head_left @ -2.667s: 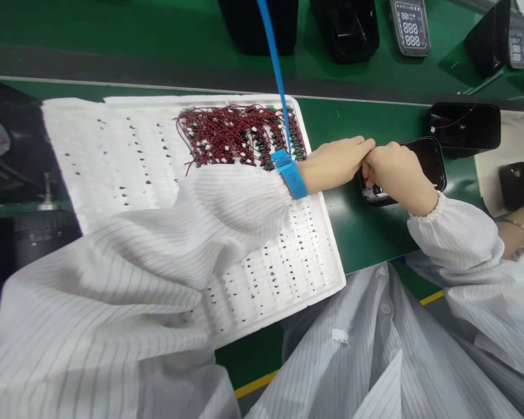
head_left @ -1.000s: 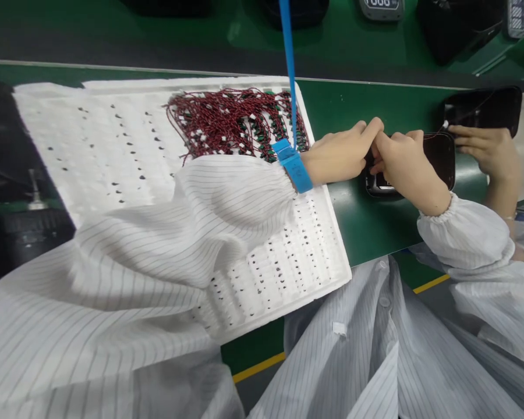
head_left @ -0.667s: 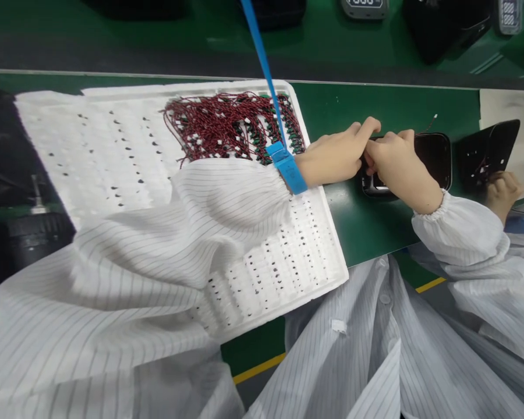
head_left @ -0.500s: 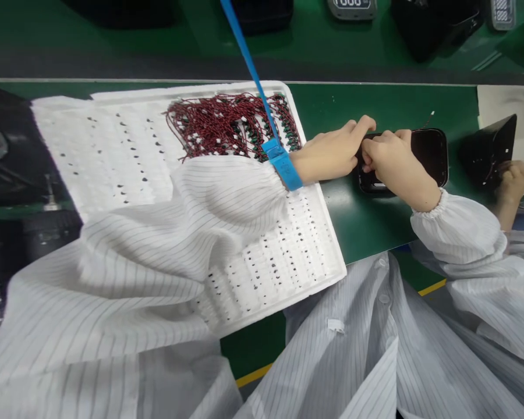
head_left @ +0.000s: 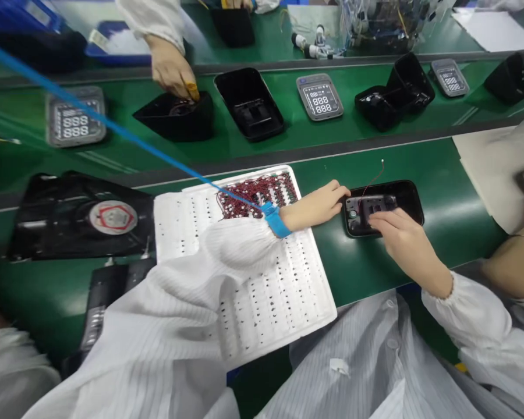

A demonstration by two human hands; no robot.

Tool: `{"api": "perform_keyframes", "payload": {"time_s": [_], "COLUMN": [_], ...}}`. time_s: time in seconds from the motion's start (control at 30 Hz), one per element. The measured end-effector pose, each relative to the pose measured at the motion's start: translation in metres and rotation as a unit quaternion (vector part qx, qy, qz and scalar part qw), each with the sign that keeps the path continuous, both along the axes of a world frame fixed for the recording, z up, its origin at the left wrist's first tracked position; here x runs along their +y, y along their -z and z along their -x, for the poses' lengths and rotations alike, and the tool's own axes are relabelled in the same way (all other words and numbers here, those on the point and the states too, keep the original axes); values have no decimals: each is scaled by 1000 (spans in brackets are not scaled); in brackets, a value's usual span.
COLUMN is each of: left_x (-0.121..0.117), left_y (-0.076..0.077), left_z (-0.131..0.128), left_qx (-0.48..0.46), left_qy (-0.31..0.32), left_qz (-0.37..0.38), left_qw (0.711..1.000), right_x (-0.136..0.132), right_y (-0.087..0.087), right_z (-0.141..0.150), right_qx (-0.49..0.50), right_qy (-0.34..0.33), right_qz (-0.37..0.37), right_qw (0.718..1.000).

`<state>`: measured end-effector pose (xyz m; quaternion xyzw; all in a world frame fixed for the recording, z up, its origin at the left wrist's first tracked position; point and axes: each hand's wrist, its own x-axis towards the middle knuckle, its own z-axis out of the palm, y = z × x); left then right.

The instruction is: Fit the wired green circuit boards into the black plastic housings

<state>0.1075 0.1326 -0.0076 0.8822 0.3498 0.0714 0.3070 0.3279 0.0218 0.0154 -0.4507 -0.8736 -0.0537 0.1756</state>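
At the black housing, left hand touches rim, right hand interior; grips unclear.

**My hands have parted at the black housing**

My right hand has left my left hand and now reaches over the housing's interior, uncovering more of the red wire. My view has swung up, bringing in a co-worker's hand at a black shell.
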Motion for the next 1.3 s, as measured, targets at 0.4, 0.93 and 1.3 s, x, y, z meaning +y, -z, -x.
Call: {"api": "perform_keyframes", "payload": {"time_s": [0.4, 0.93, 1.3], "left_x": [-33, -31, -45], "left_y": [-26, -11, -41], "left_z": [1, -40, -80], "left_qx": [78, 185, 328], "left_qy": [47, 20, -50], "left_qz": [-213, -7, -46], "left_qw": [973, 982, 942], "right_x": [-12, -9, -8], "right_y": [15, 24, 30], "right_z": [-15, -10, -2], "right_qx": [37, 85, 68], "right_qy": [29, 63, 95], "right_qz": [23, 39, 78], "right_qw": [999, 994, 990]}}
